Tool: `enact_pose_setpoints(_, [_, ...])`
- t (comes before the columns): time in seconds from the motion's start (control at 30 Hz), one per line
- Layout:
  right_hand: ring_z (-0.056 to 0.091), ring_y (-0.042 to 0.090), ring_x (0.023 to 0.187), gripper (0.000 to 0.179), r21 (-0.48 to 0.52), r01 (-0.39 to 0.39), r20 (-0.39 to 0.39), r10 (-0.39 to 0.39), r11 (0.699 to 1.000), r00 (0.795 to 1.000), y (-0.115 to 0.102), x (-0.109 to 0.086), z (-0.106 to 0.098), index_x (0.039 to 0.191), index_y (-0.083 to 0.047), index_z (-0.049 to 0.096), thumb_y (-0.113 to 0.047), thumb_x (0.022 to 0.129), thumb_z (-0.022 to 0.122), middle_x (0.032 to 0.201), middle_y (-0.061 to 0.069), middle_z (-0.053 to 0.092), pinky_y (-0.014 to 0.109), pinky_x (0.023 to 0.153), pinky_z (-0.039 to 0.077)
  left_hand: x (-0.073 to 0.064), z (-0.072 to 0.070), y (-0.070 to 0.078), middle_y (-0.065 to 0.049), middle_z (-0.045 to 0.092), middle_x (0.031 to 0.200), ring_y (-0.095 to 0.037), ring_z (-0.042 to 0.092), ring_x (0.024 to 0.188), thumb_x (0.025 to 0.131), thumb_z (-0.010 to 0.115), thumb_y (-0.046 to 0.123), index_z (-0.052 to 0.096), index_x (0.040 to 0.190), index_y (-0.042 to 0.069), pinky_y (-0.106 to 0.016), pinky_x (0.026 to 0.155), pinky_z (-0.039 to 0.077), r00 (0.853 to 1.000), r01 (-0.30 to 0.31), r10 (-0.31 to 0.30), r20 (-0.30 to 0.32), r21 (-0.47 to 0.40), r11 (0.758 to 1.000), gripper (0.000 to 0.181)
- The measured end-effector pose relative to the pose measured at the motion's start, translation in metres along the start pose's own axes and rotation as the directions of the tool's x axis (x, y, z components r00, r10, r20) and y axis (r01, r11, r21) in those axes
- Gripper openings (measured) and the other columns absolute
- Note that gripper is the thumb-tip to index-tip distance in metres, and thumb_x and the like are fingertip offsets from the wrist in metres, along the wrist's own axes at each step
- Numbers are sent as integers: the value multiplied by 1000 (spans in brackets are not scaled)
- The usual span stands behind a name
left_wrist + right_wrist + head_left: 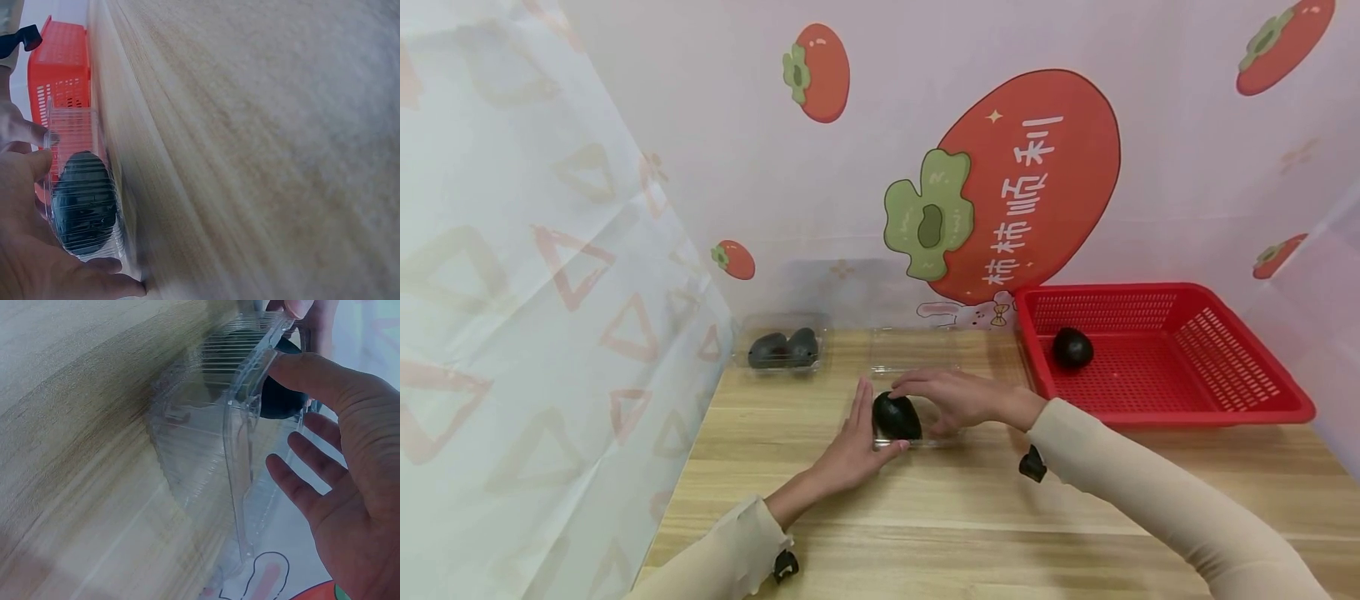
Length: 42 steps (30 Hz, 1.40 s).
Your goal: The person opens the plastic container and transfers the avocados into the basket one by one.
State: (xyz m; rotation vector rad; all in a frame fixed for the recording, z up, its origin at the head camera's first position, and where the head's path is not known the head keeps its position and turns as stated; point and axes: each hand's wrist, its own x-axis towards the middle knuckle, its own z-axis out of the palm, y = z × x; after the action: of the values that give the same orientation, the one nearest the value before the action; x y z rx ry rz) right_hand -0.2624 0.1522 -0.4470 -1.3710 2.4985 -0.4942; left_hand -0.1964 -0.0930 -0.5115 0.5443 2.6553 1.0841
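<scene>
A clear plastic box with its lid raised stands on the wooden table, and a dark avocado lies in its left part. My left hand lies along the box's left end, fingers straight and thumb at the front edge. Over the right part of the box is my right hand, whose fingertips touch the top of the avocado. In the right wrist view its other fingers are loosely spread. Another avocado sits in the red basket at the right.
A second clear box holding two avocados stands at the back left of the table. Behind it rises a backdrop printed with persimmons, and a pale sheet hangs at the left.
</scene>
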Motion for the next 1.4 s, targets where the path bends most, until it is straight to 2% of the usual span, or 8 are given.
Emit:
enact_pose_setpoints(0.53, [51, 30, 145, 70, -23, 70, -5, -70, 997, 998, 6, 7, 8, 150, -16, 60, -10, 86, 88, 161, 12, 49, 52, 115, 47, -1, -1, 1, -16, -13, 177, -40, 14, 161, 103, 65, 52, -9, 169, 6, -70, 122, 24, 1000, -1, 1, 11, -8, 1000, 109])
enact_pose_setpoints(0.87, [51, 29, 145, 71, -47, 122, -30, -123, 991, 992, 6, 12, 14, 147, -12, 62, -16, 83, 93, 158, 13, 52, 48, 117, 45, -1, 0, 1, -15, -15, 177, -38, 10, 162, 103, 64, 54, -11, 169, 6, -69, 123, 23, 1000, 6, -6, 9, 1, 1000, 110])
enact_pose_setpoints(1.03, [52, 28, 145, 75, -42, 96, -32, -98, 994, 995, 6, 13, 16, 148, -12, 59, -18, 82, 94, 158, 12, 53, 48, 117, 45, -1, 0, 0, -16, -14, 177, -38, 10, 162, 103, 65, 55, -10, 169, 5, -68, 123, 23, 1000, 6, -6, 4, 2, 1000, 112])
enact_pose_setpoints(1.4, [55, 22, 140, 73, 56, 29, -24, -28, 998, 999, 10, 9, 15, 147, -14, 60, -15, 82, 94, 153, 4, 57, 46, 117, 45, -1, 0, 1, -17, -14, 177, -42, 14, 160, 102, 64, 57, -9, 169, 4, -67, 123, 25, 1000, 0, 0, -4, 20, 1000, 112])
